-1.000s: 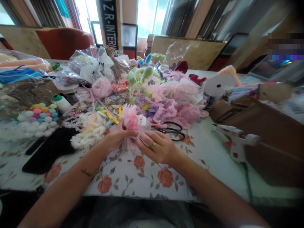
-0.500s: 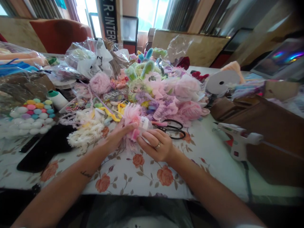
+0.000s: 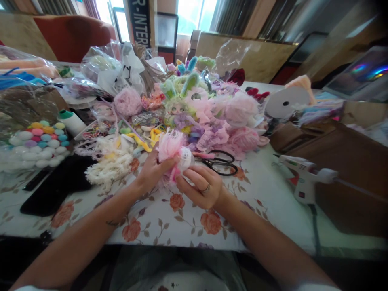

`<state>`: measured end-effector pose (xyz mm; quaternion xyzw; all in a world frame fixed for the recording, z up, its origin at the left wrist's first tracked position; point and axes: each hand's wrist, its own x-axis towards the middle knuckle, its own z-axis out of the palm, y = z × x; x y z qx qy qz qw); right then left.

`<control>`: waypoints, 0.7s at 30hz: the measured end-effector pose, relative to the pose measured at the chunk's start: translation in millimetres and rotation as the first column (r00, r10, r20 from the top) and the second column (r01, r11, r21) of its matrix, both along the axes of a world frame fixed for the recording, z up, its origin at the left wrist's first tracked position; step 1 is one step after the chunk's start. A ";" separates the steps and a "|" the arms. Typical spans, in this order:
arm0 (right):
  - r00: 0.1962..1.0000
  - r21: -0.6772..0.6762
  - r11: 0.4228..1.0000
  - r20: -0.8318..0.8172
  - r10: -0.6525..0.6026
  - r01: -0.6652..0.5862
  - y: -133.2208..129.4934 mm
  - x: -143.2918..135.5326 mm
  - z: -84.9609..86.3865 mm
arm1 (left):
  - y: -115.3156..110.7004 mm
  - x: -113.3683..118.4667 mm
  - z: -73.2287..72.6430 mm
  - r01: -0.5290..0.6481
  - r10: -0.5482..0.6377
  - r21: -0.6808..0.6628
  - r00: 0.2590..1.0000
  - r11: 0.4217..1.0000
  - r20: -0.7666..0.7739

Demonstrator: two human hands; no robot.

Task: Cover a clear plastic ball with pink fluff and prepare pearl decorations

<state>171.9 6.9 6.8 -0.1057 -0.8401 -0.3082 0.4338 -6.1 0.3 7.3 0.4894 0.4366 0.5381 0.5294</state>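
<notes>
Two bare hands work over a bench (image 3: 188,236) spread with rose-print cloth, holding a pink fluffy bundle (image 3: 171,146) with a rounded white part just above the cloth at the near edge of a heap of craft supplies. The left hand (image 3: 154,166) has its fingers clamped on the bundle, thumb across the front. The right hand (image 3: 203,186), a ring on one finger, brings its bent fingers close together at the bundle's lower right side — whether they pinch any of it cannot be told. Just beyond the right hand lie black-handled scissors (image 3: 210,163); cream fringed yarn (image 3: 107,169) sits to the left. Behind the bundle, a doll with green rabbit ears (image 3: 176,108) stands among pastel ruffles. At right, a white glue gun (image 3: 301,178) rests beside a brown cardboard box (image 3: 348,182) — pompoms (image 3: 42,141) fill the far left.
</notes>
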 end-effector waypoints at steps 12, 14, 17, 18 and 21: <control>1.000 -0.038 0.999 -0.011 -0.008 0.008 -4.1 1.1 3.8 | 2.8 -1.3 0.6 -0.025 0.038 0.104 0.992 0.994 -0.120; 1.000 -0.042 0.999 -0.016 -0.003 0.002 -3.5 2.2 3.8 | 3.0 -1.3 -0.2 -0.026 0.033 0.076 0.996 0.997 -0.089; 0.998 -0.071 0.997 -0.063 0.027 -0.032 -1.3 4.0 0.1 | 3.3 -1.5 -1.1 -0.011 0.018 0.078 0.995 0.997 -0.094; 0.996 -0.101 0.994 -0.087 0.034 -0.043 -0.6 4.6 -1.7 | 3.5 -1.5 -1.4 -0.002 0.012 0.089 0.993 0.996 -0.116; 0.990 -0.226 0.973 -0.142 0.015 -0.047 0.1 5.9 -5.7 | 3.8 -1.7 -2.1 0.024 -0.002 0.123 0.985 0.992 -0.173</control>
